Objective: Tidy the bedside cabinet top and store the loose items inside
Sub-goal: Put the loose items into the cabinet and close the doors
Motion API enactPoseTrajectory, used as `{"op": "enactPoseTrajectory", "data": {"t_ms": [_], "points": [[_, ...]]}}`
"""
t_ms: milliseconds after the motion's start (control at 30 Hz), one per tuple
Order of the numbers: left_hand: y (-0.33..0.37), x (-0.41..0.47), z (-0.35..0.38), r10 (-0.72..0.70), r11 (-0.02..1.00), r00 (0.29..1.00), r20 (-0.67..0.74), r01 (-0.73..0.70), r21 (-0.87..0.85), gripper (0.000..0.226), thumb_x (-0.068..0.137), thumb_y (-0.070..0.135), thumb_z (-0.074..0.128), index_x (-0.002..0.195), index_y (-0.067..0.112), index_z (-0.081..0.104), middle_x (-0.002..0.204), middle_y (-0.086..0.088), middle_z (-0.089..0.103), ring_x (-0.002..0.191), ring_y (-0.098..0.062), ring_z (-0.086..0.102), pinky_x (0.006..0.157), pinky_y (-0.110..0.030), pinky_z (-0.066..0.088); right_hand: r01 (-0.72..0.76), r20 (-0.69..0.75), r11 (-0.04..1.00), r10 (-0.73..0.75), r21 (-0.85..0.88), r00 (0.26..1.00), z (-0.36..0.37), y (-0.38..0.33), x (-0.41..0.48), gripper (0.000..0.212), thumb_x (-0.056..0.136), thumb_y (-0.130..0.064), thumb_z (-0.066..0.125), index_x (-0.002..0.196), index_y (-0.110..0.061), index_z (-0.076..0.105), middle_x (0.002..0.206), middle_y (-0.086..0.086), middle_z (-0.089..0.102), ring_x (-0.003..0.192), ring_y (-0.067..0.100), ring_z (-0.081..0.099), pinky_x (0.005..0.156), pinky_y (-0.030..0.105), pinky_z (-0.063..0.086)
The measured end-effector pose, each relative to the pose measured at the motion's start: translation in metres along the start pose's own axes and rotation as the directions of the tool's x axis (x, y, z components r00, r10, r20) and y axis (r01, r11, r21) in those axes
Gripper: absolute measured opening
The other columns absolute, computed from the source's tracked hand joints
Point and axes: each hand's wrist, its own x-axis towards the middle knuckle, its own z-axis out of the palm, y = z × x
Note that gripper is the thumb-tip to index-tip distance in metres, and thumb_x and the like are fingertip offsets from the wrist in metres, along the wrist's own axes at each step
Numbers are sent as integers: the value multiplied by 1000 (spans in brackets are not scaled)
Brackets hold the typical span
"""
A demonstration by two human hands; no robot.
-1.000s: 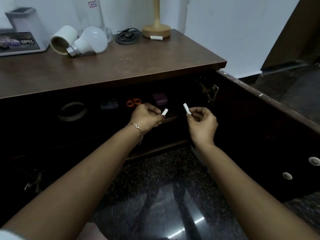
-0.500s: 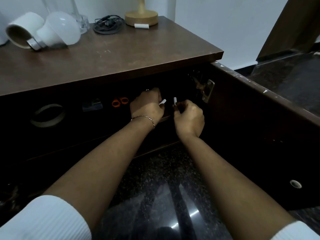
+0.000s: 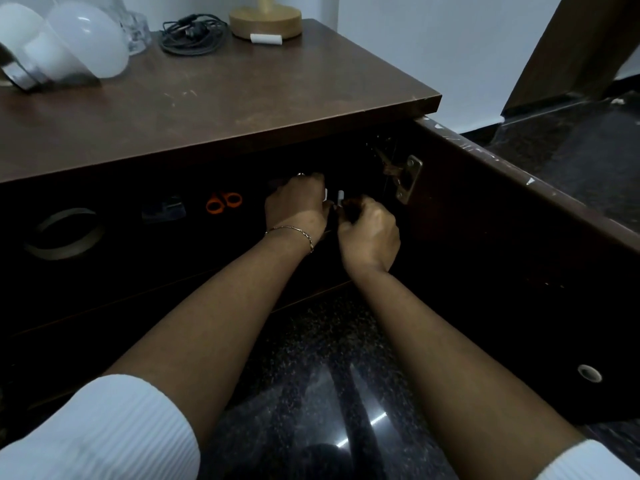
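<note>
Both of my hands reach into the open dark cabinet under the brown cabinet top (image 3: 242, 109). My left hand (image 3: 298, 206) pinches a small white stick, of which only a sliver shows at its fingertips. A second small white stick (image 3: 340, 195) stands upright in the pinch of my right hand (image 3: 369, 230). The two hands almost touch above the inner shelf. On the shelf to the left lie orange-handled scissors (image 3: 223, 201), a dark small box (image 3: 162, 207) and a tape roll (image 3: 64, 233).
On the top stand a white bulb (image 3: 86, 39), a glass (image 3: 136, 27), a coiled black cable (image 3: 192, 32), a wooden lamp base (image 3: 265, 20) and a white stick (image 3: 265, 38). The cabinet door (image 3: 519, 258) hangs open on the right. Below is a dark polished floor (image 3: 329, 393).
Both hands have moved forward and deeper into the cabinet, coming closer together with the white sticks. The view has shifted closer to the cabinet.
</note>
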Motion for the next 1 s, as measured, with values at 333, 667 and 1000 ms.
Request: {"op": "enactPoseTrajectory", "data": {"t_ms": [333, 667, 1000], "points": [[-13, -17, -17, 51, 999, 996, -71, -49, 24, 15, 86, 29, 56, 98, 21, 61, 103, -4, 67, 97, -30, 63, 69, -32, 44, 58, -73, 997, -53, 59, 996, -10, -1, -22, 22, 87, -24, 64, 109, -21, 62, 108, -8, 64, 93, 15, 63, 66, 25, 41], [-7, -92, -88, 133, 972, 927, -350, -190, -135, 19, 85, 45, 53, 99, 33, 54, 84, 13, 65, 77, -11, 65, 59, -29, 51, 407, -408, 843, -254, 351, 877, -50, -37, -35, 19, 75, 0, 65, 88, -13, 64, 92, -2, 59, 80, 18, 58, 78, 23, 45], [-18, -80, -165, -14, 941, 864, -504, -160, -300, 18, 84, 33, 58, 102, 32, 52, 63, 11, 56, 61, -9, 57, 57, -29, 46, 556, -419, 732, -395, 394, 817, -83, -137, -12, 23, 74, -10, 50, 92, -18, 62, 100, -3, 61, 97, 20, 55, 83, 46, 46]]}}
